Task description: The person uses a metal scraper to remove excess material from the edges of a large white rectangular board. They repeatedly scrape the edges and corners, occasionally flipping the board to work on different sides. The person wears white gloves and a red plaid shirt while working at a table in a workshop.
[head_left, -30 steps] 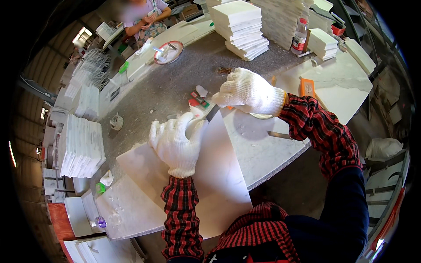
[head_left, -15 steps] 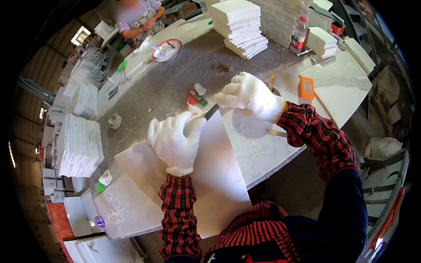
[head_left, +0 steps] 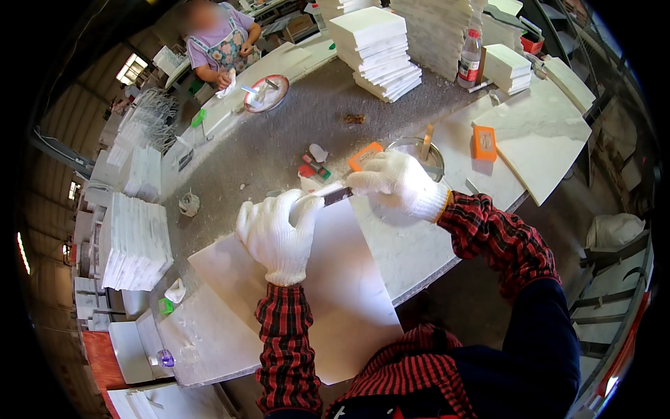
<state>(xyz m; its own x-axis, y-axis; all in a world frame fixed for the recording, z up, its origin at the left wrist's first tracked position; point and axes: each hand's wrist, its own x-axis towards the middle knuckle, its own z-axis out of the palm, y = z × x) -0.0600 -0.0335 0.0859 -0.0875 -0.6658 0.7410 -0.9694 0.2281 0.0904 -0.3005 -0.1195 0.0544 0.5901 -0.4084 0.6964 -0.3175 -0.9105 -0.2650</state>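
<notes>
A pale, grey-white stone slab [head_left: 349,279] rests tilted, its lower part reaching over the table's near edge. My left hand [head_left: 276,237], in a white knitted glove, is closed over the slab's far edge. Its thumb lies by a small dark flat strip [head_left: 338,198]. My right hand [head_left: 401,183], gloved too, pinches the strip's other end at the slab's far corner. The fingertips under the strip are hidden. Just beyond the right hand are an orange box [head_left: 366,155] and a round metal bowl [head_left: 436,162] with a wooden-handled tool [head_left: 427,140] in it.
Stacked white tiles stand at the back [head_left: 370,42] and left [head_left: 138,241]. A second orange box [head_left: 484,143], a red-labelled bottle [head_left: 470,59] and a rimmed dish [head_left: 279,94] lie around the table. A person in a floral apron [head_left: 227,45] works at the far left.
My right hand has come down and slightly left with the dark strip, which lies flatter now. The bowl and nearer orange box have come into sight. The other person's hands have moved apart.
</notes>
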